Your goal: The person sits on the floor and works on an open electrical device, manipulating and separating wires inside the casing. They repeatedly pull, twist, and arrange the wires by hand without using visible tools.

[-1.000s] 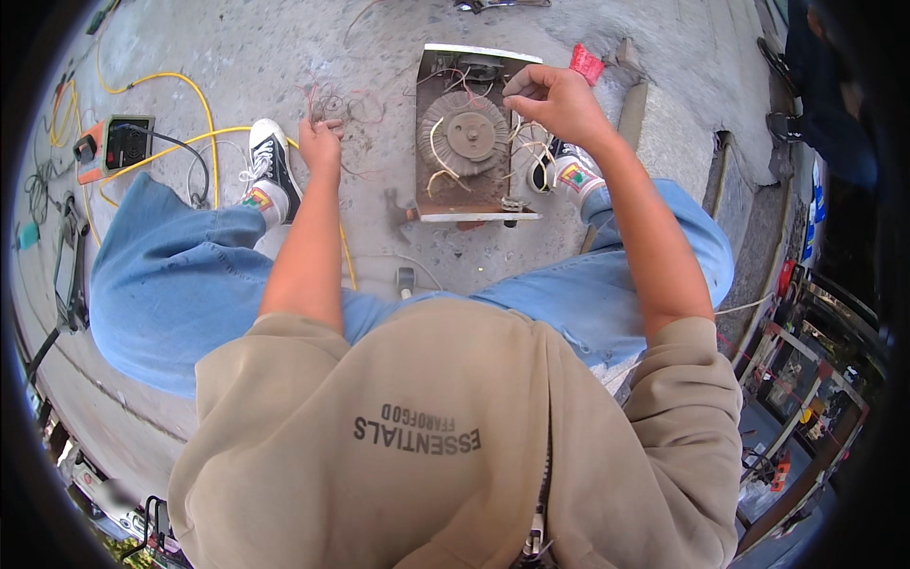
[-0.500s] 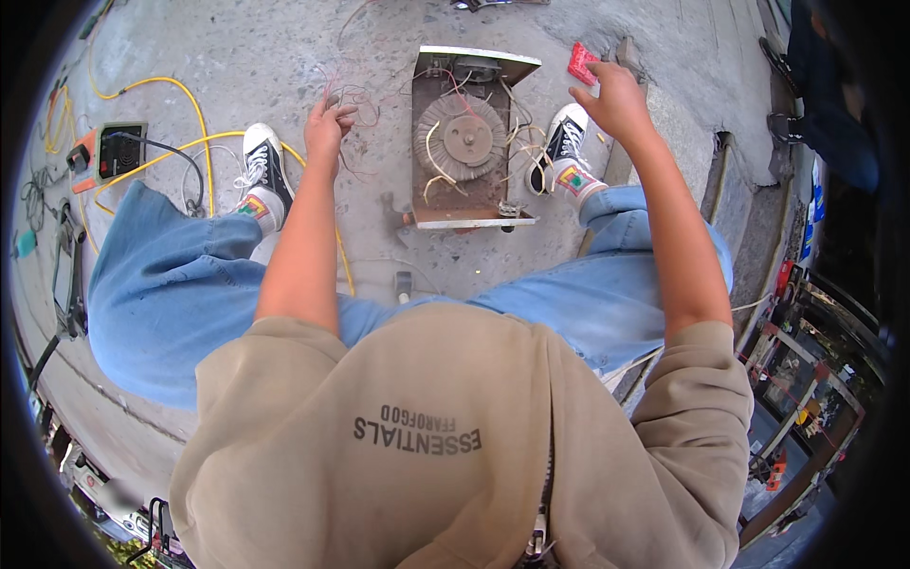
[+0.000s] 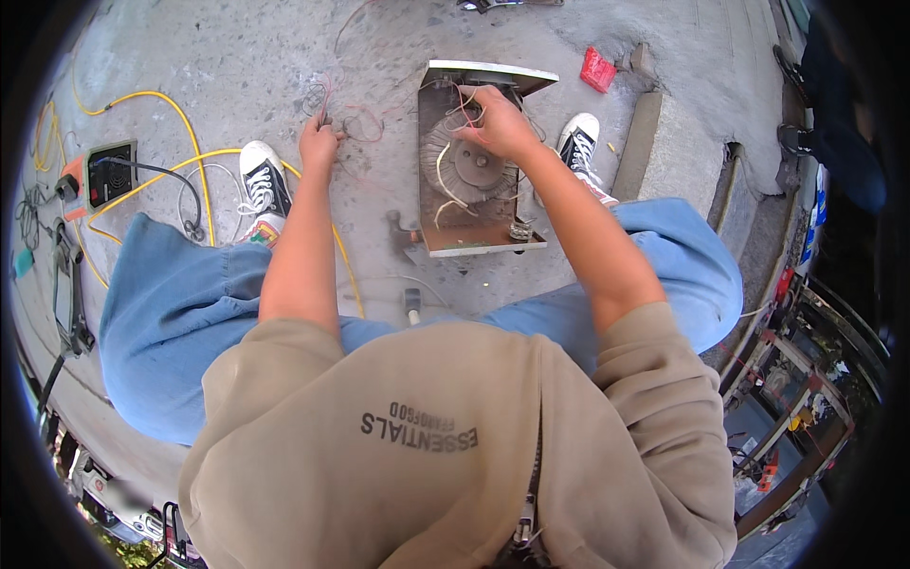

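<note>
An open metal casing [image 3: 488,248], rusty inside with pale end plates, lies on the concrete between my feet. Inside it sits a round ring-shaped transformer coil [image 3: 479,163], with loose white and red leads around it. Over the coil's far part, my right hand [image 3: 502,123] reaches in among the leads, thumb and forefinger apart. To the left of the casing, my left hand [image 3: 320,144] is closed at a loose tangle of thin wires [image 3: 358,121], its fingertips pinching the strands. Part of the casing's right side is hidden by my right hand and forearm.
A red packet [image 3: 597,70] lies beyond the casing, near a concrete kerb [image 3: 637,142]. At left stand a black-and-orange box [image 3: 112,175] and a yellow cable [image 3: 194,133]. A hammer-like tool [image 3: 402,230] rests beside the casing. Another person's dark-clad leg [image 3: 839,123] shows at right.
My right hand has left the red packet, moving left and nearer to reach over the coil. My left hand's fingers have drawn together on the thin wires. The view has shifted slightly.
</note>
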`<state>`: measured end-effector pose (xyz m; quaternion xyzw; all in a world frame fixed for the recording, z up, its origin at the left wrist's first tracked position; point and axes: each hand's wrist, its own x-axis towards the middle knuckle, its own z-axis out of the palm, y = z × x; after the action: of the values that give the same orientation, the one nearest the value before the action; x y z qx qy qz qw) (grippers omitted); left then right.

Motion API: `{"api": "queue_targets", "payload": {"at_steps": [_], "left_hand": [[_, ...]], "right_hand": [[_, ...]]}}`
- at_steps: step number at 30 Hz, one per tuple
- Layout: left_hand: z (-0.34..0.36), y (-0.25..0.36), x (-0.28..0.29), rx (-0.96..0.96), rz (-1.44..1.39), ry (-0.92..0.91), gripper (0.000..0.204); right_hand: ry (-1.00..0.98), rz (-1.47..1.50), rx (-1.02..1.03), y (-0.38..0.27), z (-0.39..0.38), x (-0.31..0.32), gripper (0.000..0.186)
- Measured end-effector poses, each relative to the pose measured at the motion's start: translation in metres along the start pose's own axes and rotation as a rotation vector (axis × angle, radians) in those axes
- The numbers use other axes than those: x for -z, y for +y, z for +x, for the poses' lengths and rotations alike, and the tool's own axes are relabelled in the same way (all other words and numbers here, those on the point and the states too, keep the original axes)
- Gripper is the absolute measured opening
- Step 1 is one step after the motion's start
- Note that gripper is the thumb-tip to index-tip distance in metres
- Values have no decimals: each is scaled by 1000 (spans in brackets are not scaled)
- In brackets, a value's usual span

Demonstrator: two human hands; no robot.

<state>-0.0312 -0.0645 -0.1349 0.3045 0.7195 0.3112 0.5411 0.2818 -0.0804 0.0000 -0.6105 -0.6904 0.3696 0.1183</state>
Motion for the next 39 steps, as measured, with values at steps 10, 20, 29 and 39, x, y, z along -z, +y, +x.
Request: {"api": "queue_targets", "payload": {"at_steps": [10,20,29,39], "left_hand": [[-36,30,-36,-143,1034,112,78],[-21,27,-25,24,837,280,80],[-14,37,-22,26,723,375,91],[-9,24,-30,-28,905,198,56]], "right_hand": [[63,345,-113,-9,20,-66,39],[420,499,-352,-12,-5,-45,46],[382,290,-180,-19,-4,-29,38],[445,44,-195,-17,9,7,30]]}}
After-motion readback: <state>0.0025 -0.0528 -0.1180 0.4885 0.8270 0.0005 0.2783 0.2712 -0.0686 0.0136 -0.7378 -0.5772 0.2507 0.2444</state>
